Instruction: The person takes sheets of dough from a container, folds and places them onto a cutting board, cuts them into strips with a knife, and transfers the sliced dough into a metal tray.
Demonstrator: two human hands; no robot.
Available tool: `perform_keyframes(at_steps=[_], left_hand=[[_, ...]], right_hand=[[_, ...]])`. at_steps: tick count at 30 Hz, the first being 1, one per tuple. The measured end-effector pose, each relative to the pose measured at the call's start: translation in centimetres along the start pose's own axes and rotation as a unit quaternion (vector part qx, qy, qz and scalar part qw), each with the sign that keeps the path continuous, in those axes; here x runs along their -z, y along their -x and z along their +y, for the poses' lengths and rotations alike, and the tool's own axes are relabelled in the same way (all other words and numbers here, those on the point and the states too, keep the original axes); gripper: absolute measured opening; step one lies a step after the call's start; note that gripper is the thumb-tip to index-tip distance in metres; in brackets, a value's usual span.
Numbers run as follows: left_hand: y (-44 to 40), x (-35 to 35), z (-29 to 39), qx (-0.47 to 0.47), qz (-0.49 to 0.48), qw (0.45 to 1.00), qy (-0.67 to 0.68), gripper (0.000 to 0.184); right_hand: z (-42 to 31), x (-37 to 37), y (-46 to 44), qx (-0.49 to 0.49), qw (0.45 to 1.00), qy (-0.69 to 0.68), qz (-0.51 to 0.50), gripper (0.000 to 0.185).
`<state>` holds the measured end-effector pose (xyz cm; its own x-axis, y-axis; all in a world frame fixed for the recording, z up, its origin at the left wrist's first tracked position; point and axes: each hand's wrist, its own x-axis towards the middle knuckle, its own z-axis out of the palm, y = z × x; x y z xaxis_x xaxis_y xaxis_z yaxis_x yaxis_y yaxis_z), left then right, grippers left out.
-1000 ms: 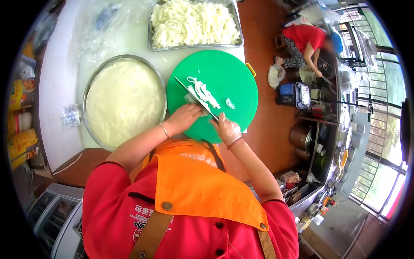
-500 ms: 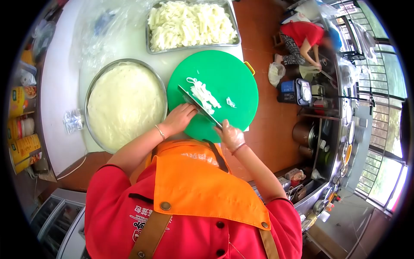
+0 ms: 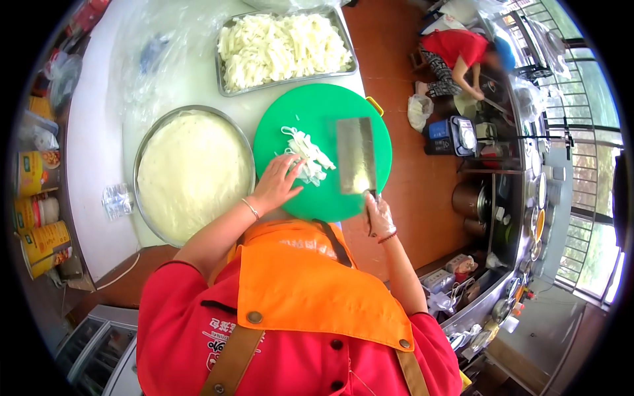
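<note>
A round green cutting board (image 3: 317, 198) lies in front of me, with a small pile of white strips (image 3: 310, 150) left of its middle. My left hand (image 3: 277, 183) rests at the lower left of this pile, its fingers spread and touching the strips. In a thin clear glove, my right hand (image 3: 380, 218) grips the handle of a cleaver (image 3: 356, 155). The broad blade lies face up over the right part of the board, apart from the strips.
Left of the board is a round metal pan (image 3: 140, 191) holding a pale sheet. Behind stands a metal tray (image 3: 288, 80) heaped with white strips. A co-worker (image 3: 456, 49) bends over at the upper right, near a blue container (image 3: 438, 130).
The cleaver has moved right, off the strips, and its blade has turned flat. My left hand has shifted up onto the pile, with its fingers spreading.
</note>
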<state>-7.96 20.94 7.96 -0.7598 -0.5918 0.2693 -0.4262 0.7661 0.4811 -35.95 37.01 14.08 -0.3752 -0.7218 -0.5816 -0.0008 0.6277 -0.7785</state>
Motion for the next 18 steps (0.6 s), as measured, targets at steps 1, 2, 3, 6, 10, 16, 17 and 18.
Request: perform_keyframes(at_steps=[1, 2, 3, 6, 10, 16, 17, 18], left_hand=[[-0.5, 0.1, -0.1, 0.019, 0.014, 1.0, -0.009, 0.078], [-1.0, 0.0, -0.2, 0.039, 0.027, 0.999, -0.018, 0.081], [-1.6, 0.0, -0.3, 0.059, 0.041, 0.997, -0.026, 0.085], [-2.8, -1.2, -1.3, 0.174, 0.092, 0.979, -0.059, 0.088], [-3.8, -2.9, -1.1, 0.186, 0.108, 0.976, -0.033, 0.082], [-4.8, -4.3, 1.4, 0.183, 0.165, 0.968, 0.044, 0.086], [-5.2, -3.9, 1.4, 0.194, 0.197, 0.957, 0.084, 0.078], [-5.4, -3.6, 1.1, 0.188, 0.199, 0.958, 0.084, 0.075]], right_hand=[[0.2, 0.1, 0.3, -0.017, 0.999, -0.016, 0.047, 0.039], [1.0, 0.5, 0.4, -0.033, 0.997, -0.047, 0.06, 0.04], [2.3, 1.2, 0.4, -0.05, 0.993, -0.078, 0.073, 0.041], [3.9, 1.4, 0.5, -0.076, 0.985, -0.128, 0.09, 0.042], [5.5, -1.5, -0.5, -0.063, 0.992, -0.099, 0.039, 0.034], [1.6, -9.2, -0.6, -0.005, 0.992, 0.064, -0.111, 0.041], [1.3, -10.1, -0.8, 0.005, 0.99, 0.089, -0.109, 0.041], [1.0, -10.8, -1.1, 0.016, 0.987, 0.114, -0.108, 0.041]])
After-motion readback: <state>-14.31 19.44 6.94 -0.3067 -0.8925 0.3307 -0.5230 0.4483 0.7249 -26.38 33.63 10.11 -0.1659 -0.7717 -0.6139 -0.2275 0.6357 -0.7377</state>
